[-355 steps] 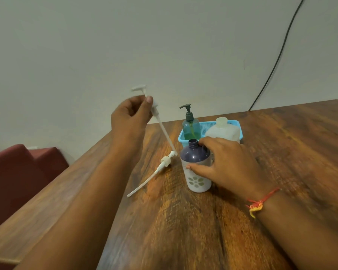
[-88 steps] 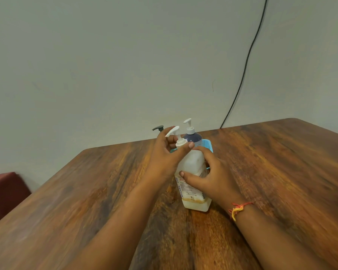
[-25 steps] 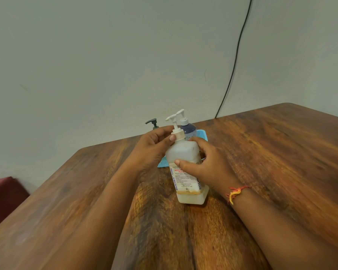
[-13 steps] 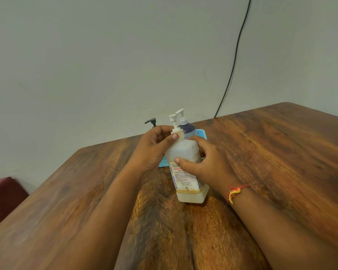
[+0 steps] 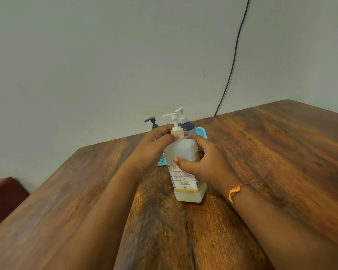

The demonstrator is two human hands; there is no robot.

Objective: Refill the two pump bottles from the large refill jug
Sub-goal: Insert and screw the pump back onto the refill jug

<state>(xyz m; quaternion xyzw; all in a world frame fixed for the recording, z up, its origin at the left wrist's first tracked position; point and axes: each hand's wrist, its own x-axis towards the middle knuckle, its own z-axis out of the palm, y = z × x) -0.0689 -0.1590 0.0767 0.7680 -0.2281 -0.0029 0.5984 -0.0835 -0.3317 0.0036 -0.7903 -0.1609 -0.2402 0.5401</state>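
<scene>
A translucent white refill jug (image 5: 185, 152) with a printed label stands upright on the wooden table (image 5: 261, 162), a thin layer of pale liquid at its bottom. My right hand (image 5: 201, 162) wraps around its body. My left hand (image 5: 154, 147) pinches the collar of the white pump head (image 5: 175, 123) at its neck. Behind it, in a blue basket (image 5: 200, 131), stands a dark purple pump bottle (image 5: 186, 125) with a white pump. Only the dark pump top (image 5: 152, 121) of a second bottle shows above my left hand.
A black cable (image 5: 232, 61) runs down the grey wall to the table's far edge. A dark red seat (image 5: 2, 199) sits beyond the table's left edge. Bare wood lies to the right and in front of the jug.
The pump nozzle on the jug has turned under my left fingers and now points left. My right hand keeps its hold on the jug's body, which stays in place.
</scene>
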